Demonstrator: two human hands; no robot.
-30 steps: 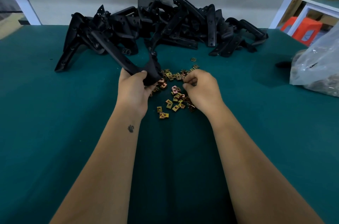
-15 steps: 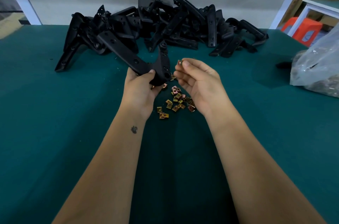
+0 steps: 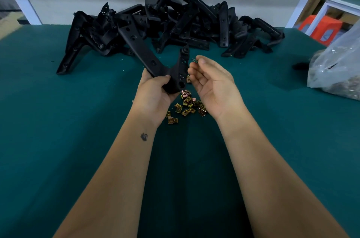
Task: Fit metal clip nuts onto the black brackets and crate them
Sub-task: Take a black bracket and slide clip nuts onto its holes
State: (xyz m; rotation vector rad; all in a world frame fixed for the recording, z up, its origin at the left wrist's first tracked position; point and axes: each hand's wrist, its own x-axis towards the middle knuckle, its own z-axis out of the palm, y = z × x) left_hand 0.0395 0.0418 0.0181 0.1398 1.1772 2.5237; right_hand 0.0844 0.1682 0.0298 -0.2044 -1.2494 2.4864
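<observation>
My left hand (image 3: 155,93) grips a black V-shaped bracket (image 3: 155,62) at its bend, lifted above the green table. My right hand (image 3: 212,81), palm up, pinches a small metal clip nut (image 3: 194,60) at its fingertips, right beside the bracket's short arm. Several brass-coloured clip nuts (image 3: 187,106) lie loose on the table below and between both hands. A big heap of black brackets (image 3: 175,25) fills the far middle of the table.
A clear plastic bag (image 3: 339,66) with small parts lies at the right edge of the green table (image 3: 58,140). An orange stool (image 3: 321,25) and a white frame stand beyond the table's far right corner. A grey wall runs behind the heap.
My right hand has come up off the nut pile with one nut pinched and turned palm up beside the bracket. My left hand has raised and tilted the bracket.
</observation>
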